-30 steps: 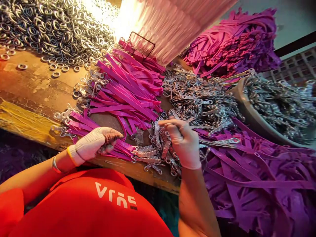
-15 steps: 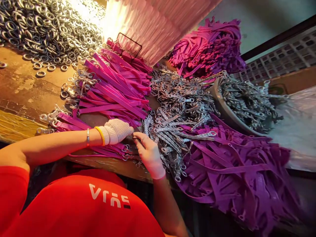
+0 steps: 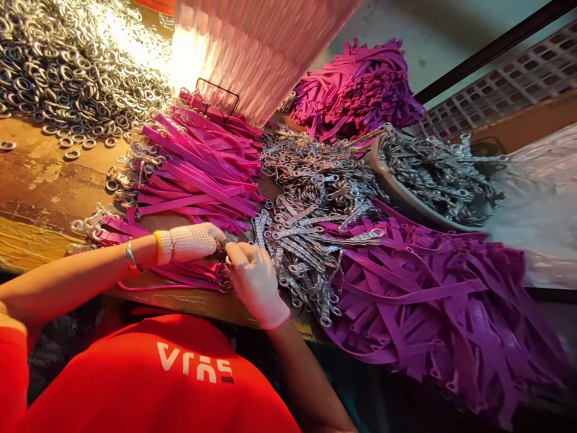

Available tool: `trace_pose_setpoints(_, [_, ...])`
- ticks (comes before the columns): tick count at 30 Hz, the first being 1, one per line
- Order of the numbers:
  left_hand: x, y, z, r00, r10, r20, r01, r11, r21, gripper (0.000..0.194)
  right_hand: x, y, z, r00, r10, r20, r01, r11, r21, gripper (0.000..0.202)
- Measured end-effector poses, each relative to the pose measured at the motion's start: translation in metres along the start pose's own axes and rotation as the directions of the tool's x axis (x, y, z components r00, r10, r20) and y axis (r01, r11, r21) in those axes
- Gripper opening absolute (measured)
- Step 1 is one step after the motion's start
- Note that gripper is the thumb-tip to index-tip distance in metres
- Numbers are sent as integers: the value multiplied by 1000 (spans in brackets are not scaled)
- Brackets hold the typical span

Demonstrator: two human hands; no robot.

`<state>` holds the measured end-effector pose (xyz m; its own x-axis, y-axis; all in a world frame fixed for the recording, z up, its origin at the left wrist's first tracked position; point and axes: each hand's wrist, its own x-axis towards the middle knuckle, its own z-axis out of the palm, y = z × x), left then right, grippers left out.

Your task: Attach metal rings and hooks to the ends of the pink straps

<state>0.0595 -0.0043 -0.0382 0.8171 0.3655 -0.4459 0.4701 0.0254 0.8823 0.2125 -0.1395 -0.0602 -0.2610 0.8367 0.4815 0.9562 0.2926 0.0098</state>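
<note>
My left hand (image 3: 193, 242), in a dotted white glove with a yellow cuff, is closed with its fingertips pinched together. My right hand (image 3: 256, 279), in a plain white glove, is closed just beside it. The fingertips of both hands meet around something small and dark, mostly hidden, which I cannot make out. Beneath them, magenta straps (image 3: 192, 273) with metal ends lie near the table edge. A heap of metal link strips (image 3: 306, 228) begins right of my right hand. A larger pile of magenta straps (image 3: 193, 162), clipped to rings at their left ends, lies beyond my left hand.
Loose metal rings (image 3: 85, 72) are heaped at the far left of the wooden table (image 3: 40, 174). A grey tub (image 3: 396, 186) holds more metal strips. Purple straps (image 3: 419, 300) drape over the right edge; another strap stack (image 3: 356, 90) lies behind. A ribbed translucent sheet (image 3: 256, 48) hangs at the back.
Both hands have moved slightly left and toward my body, still together. The right hand has turned so its back faces up more. The view has shifted slightly.
</note>
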Motion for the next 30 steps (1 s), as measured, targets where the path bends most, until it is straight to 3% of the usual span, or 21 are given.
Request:
trace_pose_setpoints(4, [-26, -8, 18, 998, -62, -1, 62, 990, -126, 25, 3, -5, -13, 999, -34, 40, 34, 999, 5, 19])
trace_pose_setpoints(7, [-51, -12, 30, 997, 32, -66, -48, 966, -253, 33, 2, -12, -25, 985, 10, 174, -38, 986, 160, 27])
trace_pose_setpoints(10, [-68, -17, 42, 993, 110, -31, -114, 937, -331, 33, 0, -23, -30, 964, 0, 267, -103, 922, 373, 39])
trace_pose_setpoints(12, [-71, -22, 52, 999, 39, 4, -32, 871, -491, 34, -1, -34, -29, 973, 41, 227, -126, 918, 376, 41])
trace_pose_setpoints(14, [-72, -27, 61, 998, -58, 0, 43, 753, -656, 36, -4, -45, -25, 986, 87, 144, -124, 953, 275, 39])
trace_pose_setpoints(17, [-69, -32, 64, 989, -134, -63, 46, 682, -730, 37, -10, -54, -18, 987, 122, 107, -141, 971, 191, 40])
trace_pose_setpoints(19, [-66, -34, 53, 989, -86, -116, 1, 806, -591, 32, -13, -52, -16, 971, 158, 177, -204, 937, 283, 39])
trace_pose_setpoints(21, [-58, -33, 34, 975, 76, -210, -123, 968, -220, 19, -12, -45, -15, 949, 219, 227, -290, 890, 353, 33])
trace_pose_setpoints(22, [-53, -32, 23, 954, 176, -244, -176, 984, 21, 12, -10, -40, -14, 939, 252, 235, -323, 880, 347, 30])
trace_pose_setpoints(24, [-40, -29, 5, 920, 300, -254, -167, 884, 438, 19, -4, -32, -11, 925, 303, 228, -359, 895, 265, 27])
trace_pose_setpoints(25, [-34, -27, -1, 926, 292, -241, -109, 815, 570, 23, -2, -30, -8, 922, 307, 234, -358, 909, 215, 26])
trace_pose_setpoints(27, [-22, -24, -6, 962, 191, -195, 3, 706, 708, 21, 2, -29, -1, 922, 274, 272, -318, 939, 132, 21])
trace_pose_setpoints(30, [-13, -21, -4, 983, 91, -160, 63, 648, 759, 15, -2, -31, 8, 932, 201, 301, -228, 972, 57, 18])
